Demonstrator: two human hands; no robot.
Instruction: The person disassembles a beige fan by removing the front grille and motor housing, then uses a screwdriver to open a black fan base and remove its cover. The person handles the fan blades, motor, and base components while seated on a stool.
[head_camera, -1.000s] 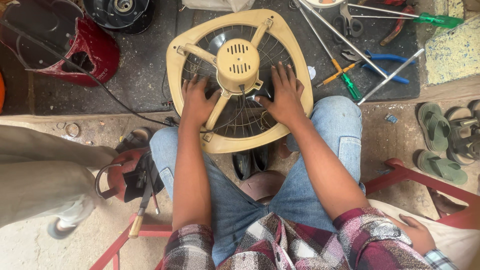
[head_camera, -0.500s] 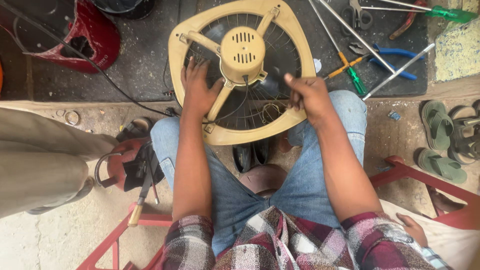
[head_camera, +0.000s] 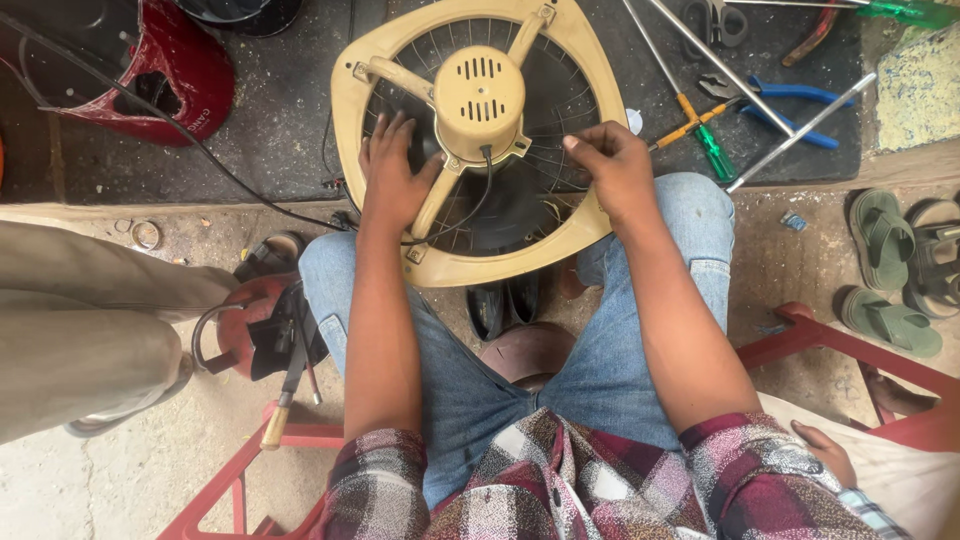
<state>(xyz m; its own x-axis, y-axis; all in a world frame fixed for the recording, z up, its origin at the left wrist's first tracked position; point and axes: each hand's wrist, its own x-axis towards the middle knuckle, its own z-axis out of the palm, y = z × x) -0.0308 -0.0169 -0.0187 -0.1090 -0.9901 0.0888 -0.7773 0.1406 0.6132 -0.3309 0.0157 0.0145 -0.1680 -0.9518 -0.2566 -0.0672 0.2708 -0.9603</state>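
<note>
Fan: a cream-yellow exhaust fan with a rounded frame and dark wire grille (head_camera: 560, 250) lay tilted across the seated person's blue-jeaned knees, its far edge over the black rubber mat (head_camera: 250, 120); its top edge was cut off by the picture.
Motor housing: the cream, slotted round motor cap (head_camera: 479, 100) sat at the centre on three arms, with a thin black cord (head_camera: 478, 195) running down from it (where the cord ended was hidden by the left wrist).
Blades: hard to make out behind the dark grille.
Red casing: a glossy dark-red appliance shell (head_camera: 170, 65) lay on the mat at the upper left, partly cut off.
Left hand: the left hand (head_camera: 395, 175) lay flat on the grille beside the lower-left arm, fingers spread and gripping nothing.
Right hand: the right hand (head_camera: 615, 170) rested on the grille at the right rim, fingers curled inward with the thumb toward the motor; whether it pinched anything small could not be told.
Tools: long steel rods (head_camera: 800, 130), blue-handled pliers (head_camera: 785, 105) and a green-and-orange screwdriver (head_camera: 705, 135) lay on the mat to the right, well apart from the hands.
Sandals: green sandals (head_camera: 890, 270) stood on the concrete at the far right.
Other person: a beige-clothed leg (head_camera: 90, 330) entered from the left, mostly out of view.
</note>
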